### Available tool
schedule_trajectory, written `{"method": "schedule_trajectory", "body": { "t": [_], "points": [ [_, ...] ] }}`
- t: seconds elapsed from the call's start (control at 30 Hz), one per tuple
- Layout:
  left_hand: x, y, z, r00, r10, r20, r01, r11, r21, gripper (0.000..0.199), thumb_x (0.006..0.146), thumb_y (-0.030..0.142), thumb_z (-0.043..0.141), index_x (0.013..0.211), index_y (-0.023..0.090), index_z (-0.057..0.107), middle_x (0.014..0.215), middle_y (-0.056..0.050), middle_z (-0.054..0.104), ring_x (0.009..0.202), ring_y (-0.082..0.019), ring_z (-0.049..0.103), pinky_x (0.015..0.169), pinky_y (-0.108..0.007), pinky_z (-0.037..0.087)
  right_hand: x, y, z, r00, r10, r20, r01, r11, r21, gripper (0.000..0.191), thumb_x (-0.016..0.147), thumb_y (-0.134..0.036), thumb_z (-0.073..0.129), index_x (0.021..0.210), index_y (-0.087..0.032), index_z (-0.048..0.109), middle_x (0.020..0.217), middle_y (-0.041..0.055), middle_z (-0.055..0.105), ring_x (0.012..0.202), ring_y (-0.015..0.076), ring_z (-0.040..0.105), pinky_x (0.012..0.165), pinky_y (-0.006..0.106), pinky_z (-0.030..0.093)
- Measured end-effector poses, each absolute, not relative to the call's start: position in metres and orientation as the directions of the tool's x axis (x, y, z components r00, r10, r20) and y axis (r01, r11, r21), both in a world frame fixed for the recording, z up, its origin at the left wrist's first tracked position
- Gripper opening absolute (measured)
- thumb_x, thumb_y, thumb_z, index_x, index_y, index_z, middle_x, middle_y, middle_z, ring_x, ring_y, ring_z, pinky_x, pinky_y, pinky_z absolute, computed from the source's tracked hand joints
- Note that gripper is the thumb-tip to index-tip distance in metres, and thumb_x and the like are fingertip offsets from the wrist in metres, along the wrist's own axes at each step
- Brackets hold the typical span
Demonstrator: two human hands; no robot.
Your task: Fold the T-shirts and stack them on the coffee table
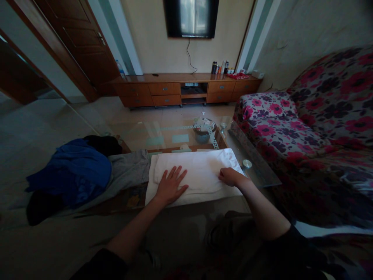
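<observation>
Spreading its fingers wide, the left hand (172, 186) rests palm down on the white cloth (201, 167), holding nothing; the broad contact probably steadies the layers. The right hand (229, 176) sits on the cloth's right part with its fingers curled in, their tips hidden, so I cannot tell whether they pinch any fabric. Set apart like this, the hands seem to share control of the cloth's width. The white cloth lies directly in front of the person at the near side of the glass table (262, 177), whose level top gives it an even bed. It is a soft, matte rectangle, smaller layers stacked over a wider one, with slight puckers at the far right corner.

Just left of it, a grey cloth (128, 165) lies fairly flat, and a rumpled blue garment (78, 167) forms a rounded mound, apparently pushed aside to leave working room. Beyond the white cloth, a patterned basket (202, 138) shows by the smooth, reflective glass. To the right stands a padded sofa (279, 112) in floral fabric. Farther off, a long wooden cabinet (166, 89) bears upright bottles (226, 67) beneath a glossy black television (192, 17).
</observation>
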State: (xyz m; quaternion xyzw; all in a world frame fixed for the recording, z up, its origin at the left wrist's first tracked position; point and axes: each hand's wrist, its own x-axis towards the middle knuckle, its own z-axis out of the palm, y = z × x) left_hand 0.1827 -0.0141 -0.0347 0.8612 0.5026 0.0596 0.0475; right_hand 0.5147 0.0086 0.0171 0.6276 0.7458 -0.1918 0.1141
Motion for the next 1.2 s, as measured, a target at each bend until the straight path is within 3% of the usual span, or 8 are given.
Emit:
{"method": "schedule_trajectory", "body": {
  "t": [0.17,0.3,0.4,0.5,0.63,0.73,0.9,1.2],
  "points": [
    [0.178,-0.022,-0.038,0.429,0.901,0.063,0.892,-0.433,0.132,0.074,0.094,0.064,0.048,0.160,0.036,0.032,0.171,-0.002,0.022,0.158,-0.031,0.011,0.126,-0.055,0.005,0.519,0.002,0.012,-0.148,0.891,-0.429,0.988,0.109,-0.113,0.025,0.094,-0.032,0.060,0.103,-0.013,0.073,0.111,0.0174,0.073,0.105,0.0292,0.068,0.084,0.032,0.049],
    [0.181,-0.024,-0.039,0.428,0.900,0.086,0.888,-0.436,0.143,0.075,0.092,0.066,0.050,0.158,0.034,0.037,0.169,-0.004,0.027,0.157,-0.033,0.016,0.125,-0.053,0.011,0.478,-0.011,0.006,-0.161,0.986,-0.048,0.974,0.151,-0.167,0.042,0.101,-0.044,0.051,0.132,-0.017,0.061,0.141,0.0185,0.057,0.129,0.0316,0.053,0.099,0.039,0.046],
    [0.183,-0.012,-0.031,0.431,0.899,0.082,0.884,-0.439,0.161,0.062,0.096,0.063,0.044,0.150,0.031,0.049,0.159,-0.009,0.045,0.147,-0.034,0.037,0.119,-0.052,0.027,0.441,-0.009,-0.003,-0.258,0.962,0.091,0.932,0.272,-0.237,0.053,0.103,-0.048,0.046,0.148,-0.021,0.049,0.161,0.0147,0.037,0.147,0.0300,0.034,0.116,0.043,0.034],
    [0.188,0.013,-0.020,0.360,0.923,0.137,0.910,-0.379,0.169,0.052,0.103,0.050,0.033,0.143,0.025,0.054,0.145,-0.013,0.057,0.135,-0.030,0.049,0.114,-0.048,0.036,0.413,0.010,-0.011,-0.287,0.954,0.085,0.918,0.300,-0.260,0.063,0.103,-0.051,0.043,0.157,-0.019,0.038,0.170,0.0131,0.020,0.156,0.0301,0.017,0.123,0.045,0.021],
    [0.196,0.047,-0.023,0.290,0.928,0.232,0.932,-0.329,0.150,0.055,0.102,0.041,0.037,0.151,0.018,0.046,0.159,-0.014,0.043,0.149,-0.029,0.034,0.122,-0.046,0.027,0.385,0.040,-0.024,-0.234,0.969,0.083,0.935,0.247,-0.255,0.069,0.104,-0.054,0.037,0.163,-0.019,0.026,0.172,0.0115,0.008,0.158,0.0306,0.007,0.125,0.048,0.012],
    [0.199,0.062,-0.038,0.271,0.940,0.205,0.942,-0.303,0.143,0.061,0.100,0.044,0.040,0.156,0.021,0.040,0.167,-0.011,0.032,0.156,-0.030,0.022,0.125,-0.049,0.018,0.372,0.052,-0.036,-0.239,0.968,0.075,0.937,0.250,-0.245,0.069,0.105,-0.058,0.031,0.164,-0.023,0.026,0.172,0.0089,0.009,0.158,0.0300,0.007,0.126,0.050,0.009],
    [0.181,0.070,-0.055,0.240,0.957,0.164,0.951,-0.266,0.159,0.067,0.100,0.056,0.035,0.160,0.025,0.033,0.169,-0.009,0.026,0.157,-0.030,0.019,0.126,-0.051,0.014,0.397,0.064,-0.047,-0.181,0.983,0.012,0.957,0.179,-0.227,0.066,0.104,-0.062,0.028,0.163,-0.032,0.027,0.172,0.0053,0.011,0.158,0.0298,0.008,0.125,0.053,0.006],
    [0.125,0.077,-0.060,0.100,0.986,0.132,0.985,-0.117,0.127,0.070,0.102,0.053,0.030,0.163,0.018,0.027,0.170,-0.009,0.021,0.157,-0.029,0.019,0.125,-0.048,0.020,0.507,0.079,-0.049,0.102,0.995,-0.012,0.988,-0.102,-0.118,0.072,0.106,-0.057,0.017,0.166,-0.018,0.015,0.172,0.0092,0.009,0.158,0.0262,0.005,0.126,0.049,0.007]
  ]
}}
